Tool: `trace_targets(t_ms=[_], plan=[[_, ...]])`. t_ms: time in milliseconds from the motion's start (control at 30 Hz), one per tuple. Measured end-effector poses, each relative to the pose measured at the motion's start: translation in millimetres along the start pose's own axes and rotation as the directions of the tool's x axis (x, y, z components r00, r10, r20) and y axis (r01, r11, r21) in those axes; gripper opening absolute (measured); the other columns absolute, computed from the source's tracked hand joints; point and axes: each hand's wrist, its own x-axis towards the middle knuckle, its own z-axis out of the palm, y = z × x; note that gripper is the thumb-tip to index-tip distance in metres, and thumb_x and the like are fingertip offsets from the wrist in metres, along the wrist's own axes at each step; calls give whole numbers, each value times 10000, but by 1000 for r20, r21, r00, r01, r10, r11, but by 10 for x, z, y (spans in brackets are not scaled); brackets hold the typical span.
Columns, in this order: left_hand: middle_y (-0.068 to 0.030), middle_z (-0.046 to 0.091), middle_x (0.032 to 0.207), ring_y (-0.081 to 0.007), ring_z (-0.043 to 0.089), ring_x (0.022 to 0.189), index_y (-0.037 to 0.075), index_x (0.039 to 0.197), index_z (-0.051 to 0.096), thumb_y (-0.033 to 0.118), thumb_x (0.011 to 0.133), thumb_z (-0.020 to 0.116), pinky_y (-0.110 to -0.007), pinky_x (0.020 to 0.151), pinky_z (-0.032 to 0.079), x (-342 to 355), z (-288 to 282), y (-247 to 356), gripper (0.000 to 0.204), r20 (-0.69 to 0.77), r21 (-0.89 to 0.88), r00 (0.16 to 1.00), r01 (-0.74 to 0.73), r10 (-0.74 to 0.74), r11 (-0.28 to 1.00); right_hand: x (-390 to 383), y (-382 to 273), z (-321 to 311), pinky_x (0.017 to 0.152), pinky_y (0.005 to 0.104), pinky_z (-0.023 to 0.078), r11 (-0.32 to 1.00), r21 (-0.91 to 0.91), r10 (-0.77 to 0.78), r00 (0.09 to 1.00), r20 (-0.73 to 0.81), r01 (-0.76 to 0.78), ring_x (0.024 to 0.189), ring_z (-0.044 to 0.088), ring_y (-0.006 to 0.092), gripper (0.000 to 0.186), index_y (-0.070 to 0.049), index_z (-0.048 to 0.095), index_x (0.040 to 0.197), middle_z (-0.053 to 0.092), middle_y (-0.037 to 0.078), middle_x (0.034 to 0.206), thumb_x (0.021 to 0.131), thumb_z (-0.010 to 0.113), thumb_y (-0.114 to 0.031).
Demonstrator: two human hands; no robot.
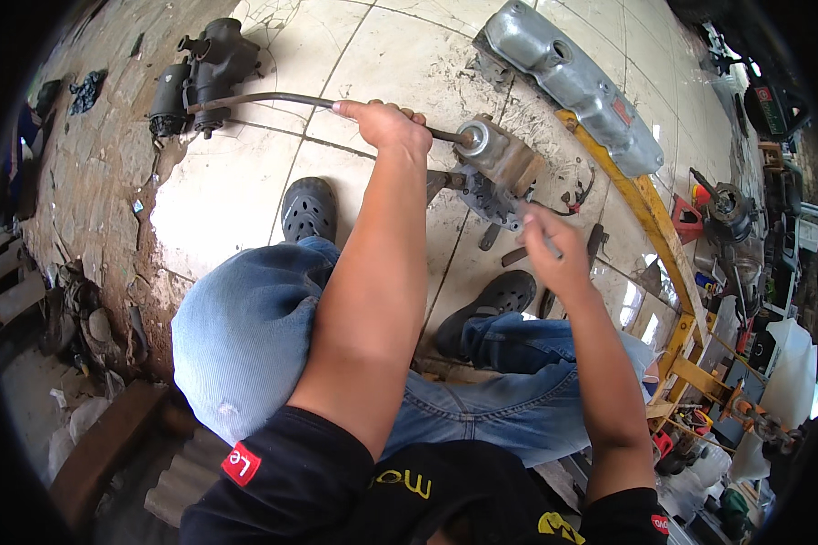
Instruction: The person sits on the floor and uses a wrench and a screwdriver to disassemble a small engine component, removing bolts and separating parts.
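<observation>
My left hand [393, 127] is wrapped round a long, bent metal rod [286, 96], with the thumb lying along it. The rod's right end enters the round boss of a worn metal housing [500, 156] on the tiled floor. Under the housing's near side sits a grey, round metal part [487, 196] with a notched rim. Close by on the right, my right hand [554, 250] is closed with bent fingers, beside the housing's lower corner. Something thin and greyish shows at its fingers, slightly blurred; its kind cannot be made out.
A silver engine valve cover [577, 86] lies far right against a yellow metal frame [663, 227]. Far left stands a dark cast metal part [218, 64] beside a black cylinder [169, 102]. Flat metal bars [594, 243] lie near my right shoe [495, 304]. Clutter lines the right edge.
</observation>
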Motion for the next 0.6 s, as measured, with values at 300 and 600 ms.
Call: trace_targets(t_ms=[300,600], plan=[[-39,360,752,-204,302,659,51,1022,458,752,940,199,-342,576,332,-34,23,4,752,-36,15,999,22,-21,1000,-26,-77,103,757,403,527,974,-158,-126,969,214,161,810,696,372,295,-22,671,1134,702,219,866,958,552,-227],[-39,379,776,-211,293,636,79,933,403,743,945,202,-347,567,336,22,-1,-18,694,-23,16,1000,22,-21,1000,-39,217,235,703,356,529,974,-219,75,992,98,-52,796,713,327,257,-11,667,1071,705,199,832,967,528,-200]])
